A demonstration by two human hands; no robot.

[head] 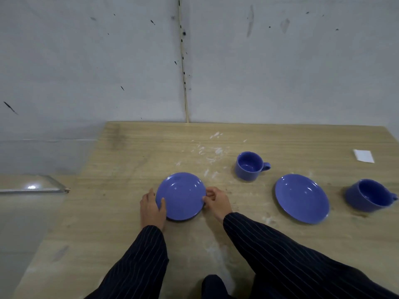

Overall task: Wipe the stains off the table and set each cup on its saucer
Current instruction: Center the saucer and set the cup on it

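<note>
A bare, makeshift workroom rather than a lived-in kitchen: a light wooden table [133, 160] stands against a scuffed grey wall [86, 61] flecked with dark marks, a vertical seam [183, 61] running down it. White powdery stains [212, 151] streak the tabletop, where blue cups [249, 166] and saucers [302, 198] sit near a folded white paper [364, 156].

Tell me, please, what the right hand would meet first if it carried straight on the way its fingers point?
The right hand points leftward, and its fingertips already touch the rim of the left blue saucer, so that saucer comes first. The left hand holds the opposite edge, just beyond.
</note>
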